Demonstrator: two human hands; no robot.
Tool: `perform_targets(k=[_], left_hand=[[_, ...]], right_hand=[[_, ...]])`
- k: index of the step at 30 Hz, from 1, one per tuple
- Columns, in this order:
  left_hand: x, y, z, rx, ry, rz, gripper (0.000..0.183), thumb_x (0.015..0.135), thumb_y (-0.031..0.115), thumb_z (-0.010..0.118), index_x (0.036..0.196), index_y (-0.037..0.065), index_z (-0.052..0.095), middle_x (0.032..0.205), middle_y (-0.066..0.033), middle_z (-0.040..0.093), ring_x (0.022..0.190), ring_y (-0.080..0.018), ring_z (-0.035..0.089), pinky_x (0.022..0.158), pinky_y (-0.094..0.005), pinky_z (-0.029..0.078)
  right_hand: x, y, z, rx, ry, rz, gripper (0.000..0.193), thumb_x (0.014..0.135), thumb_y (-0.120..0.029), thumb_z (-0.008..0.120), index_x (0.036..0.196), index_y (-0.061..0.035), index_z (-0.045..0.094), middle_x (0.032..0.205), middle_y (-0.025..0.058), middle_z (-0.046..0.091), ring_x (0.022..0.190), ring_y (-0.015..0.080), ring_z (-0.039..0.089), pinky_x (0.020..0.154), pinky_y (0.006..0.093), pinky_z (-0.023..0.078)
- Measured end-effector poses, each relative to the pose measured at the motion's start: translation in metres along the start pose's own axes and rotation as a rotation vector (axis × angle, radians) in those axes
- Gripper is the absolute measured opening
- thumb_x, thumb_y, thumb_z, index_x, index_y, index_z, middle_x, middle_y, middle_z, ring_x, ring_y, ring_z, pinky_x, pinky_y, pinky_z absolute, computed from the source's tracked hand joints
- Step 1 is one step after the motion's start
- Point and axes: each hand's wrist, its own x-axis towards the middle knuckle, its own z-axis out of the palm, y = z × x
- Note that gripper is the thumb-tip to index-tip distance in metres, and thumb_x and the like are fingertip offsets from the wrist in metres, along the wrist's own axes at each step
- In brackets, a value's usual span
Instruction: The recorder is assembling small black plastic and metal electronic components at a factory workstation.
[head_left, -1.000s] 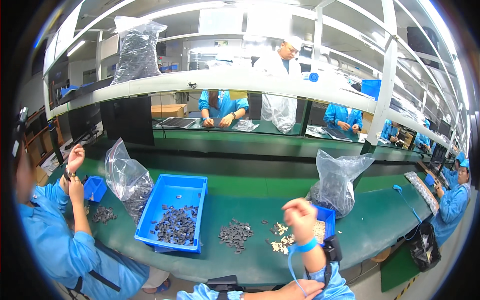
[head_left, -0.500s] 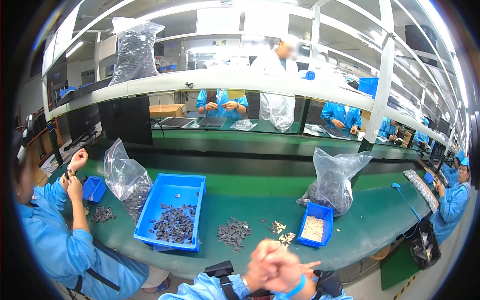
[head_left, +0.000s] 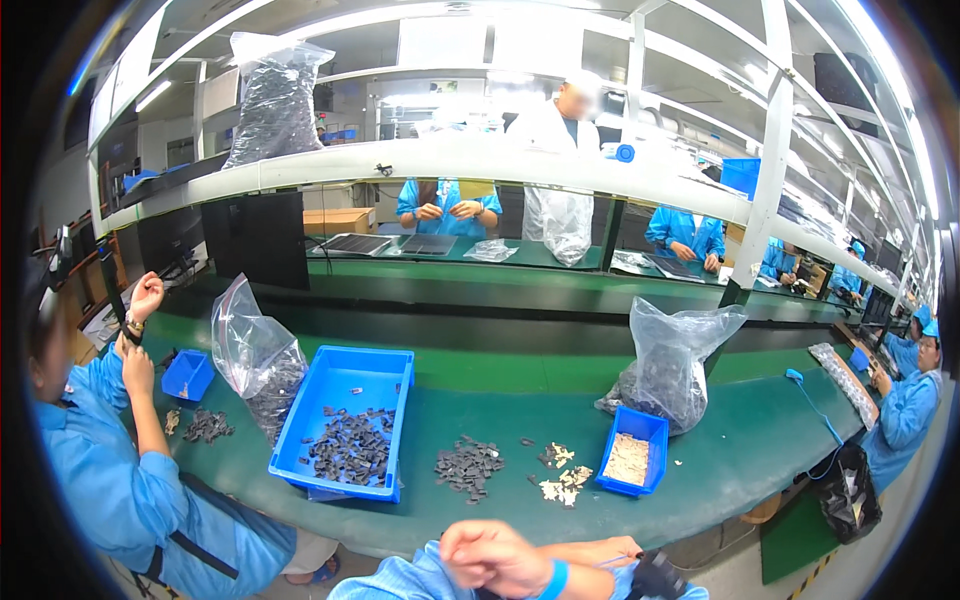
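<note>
At the lower edge, in front of the bench, my forearms cross. My right hand, with a blue band at its wrist, lies over my left wrist at the end of the light blue sleeve. Its fingers are curled and somewhat blurred; whatever they grip is hidden. Behind it my left hand reaches to the right with its fingers stretched out, apparently holding nothing. A black strapped device sits on my right forearm. Nearest on the bench are a pile of dark small parts and some beige pieces.
A large blue tray of dark parts stands left, beside a clear plastic bag. A small blue bin of beige pieces and another bag stand right. A co-worker sits at left. A white frame spans the bench.
My right hand has moved left and down, from in front of my left hand to my left wrist. More of my left hand now shows at the right.
</note>
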Motion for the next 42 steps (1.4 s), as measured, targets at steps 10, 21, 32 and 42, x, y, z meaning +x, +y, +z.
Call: perform_targets(k=[10,21,32,42], left_hand=[[-0.047,0.185,-0.067,-0.248,0.009,-0.139,0.032,0.093,0.028,0.038,0.087,-0.002,0.045,0.076,-0.0147,0.053,0.069,-0.0254,0.057,0.062,-0.0347,0.046],[-0.045,0.227,-0.099,-1.046,-0.167,-0.117,0.080,0.079,0.020,0.057,0.140,0.004,0.009,0.116,-0.0268,0.049,0.044,-0.0085,0.050,0.050,-0.0212,0.048],[-0.026,0.226,-0.082,-1.003,0.003,-0.063,0.073,0.086,0.010,0.051,0.140,0.012,0.002,0.108,-0.0223,0.053,0.057,-0.0195,0.061,0.061,-0.0298,0.051],[-0.057,0.150,-0.054,-0.380,0.305,0.023,0.040,0.077,-0.006,0.057,0.109,0.003,0.035,0.093,-0.0079,0.055,0.071,-0.0090,0.055,0.063,-0.0221,0.045]], right_hand=[[-0.034,-0.166,-0.017,-0.405,0.441,-1.075,0.010,0.079,-0.005,0.048,0.087,-0.0015,0.052,0.053,0.0018,0.042,0.041,0.0085,0.034,0.041,0.0244,0.031],[0.019,-0.129,-0.128,-2.265,0.792,-0.706,0.009,0.070,-0.014,0.054,0.075,-0.0071,0.053,0.070,0.0101,0.057,0.065,0.0279,0.059,0.057,0.0396,0.049],[0.015,-0.129,-0.147,-2.307,0.908,-0.629,0.006,0.068,-0.012,0.054,0.068,-0.0054,0.055,0.064,0.0117,0.057,0.058,0.0273,0.059,0.052,0.0384,0.048],[-0.005,-0.174,-0.090,-0.144,0.606,-0.859,0.011,0.078,-0.007,0.053,0.088,-0.0034,0.056,0.064,0.0036,0.052,0.049,0.0110,0.044,0.051,0.0283,0.040]])
